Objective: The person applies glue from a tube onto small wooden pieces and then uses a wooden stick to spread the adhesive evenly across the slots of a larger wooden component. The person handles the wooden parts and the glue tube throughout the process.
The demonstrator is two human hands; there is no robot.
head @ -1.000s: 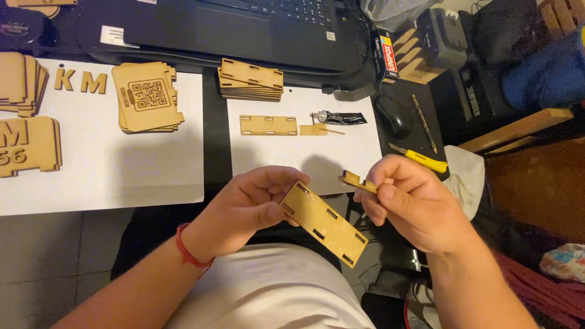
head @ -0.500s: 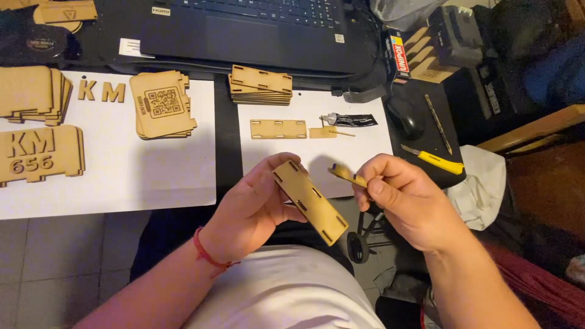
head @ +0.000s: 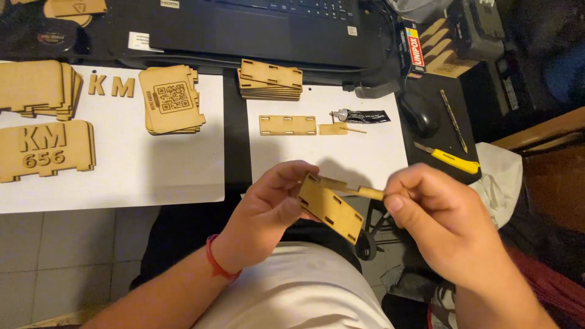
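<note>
The left hand (head: 271, 204) is closed around a slotted wooden panel (head: 329, 209) above the lap; the right hand (head: 436, 213) pinches a small wooden strip (head: 359, 191) against the panel's upper edge. The joint seems just started. Beyond the panel, one flat piece (head: 287, 125) and a stack of panels (head: 270, 80) lie unassembled on the desk (head: 372, 158).

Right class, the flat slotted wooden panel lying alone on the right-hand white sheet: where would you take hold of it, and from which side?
Take the slotted panel by its two long edges near the middle, coming down from above. It lies flat on the white sheet, so only its edges offer purchase, and it is narrow enough to pinch across. Keep off its right end, where a small wooden piece lies close by.
</note>
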